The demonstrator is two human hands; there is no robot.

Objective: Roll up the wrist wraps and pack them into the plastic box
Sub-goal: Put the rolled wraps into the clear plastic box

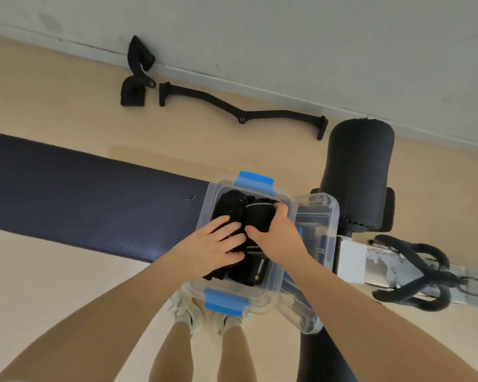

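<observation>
Rolled wrist wrap [257,217] going into the plastic box [287,205].
Right hand [276,235] grip pinches it, long axis along the box; left hand [218,244] presses flat on packed wraps [229,205] beside.

Arms: bare from the frame's edge to the wrists, no sleeves in view.
Left hand [215,242]: no glove, ring or watch visible.
Right hand [276,232]: likewise bare, wrist uncovered.
Legs: bare at the shins.
Shoes [186,312]: pale, off-white lace-up trainers, one on each foot, toes partly hidden.
</observation>
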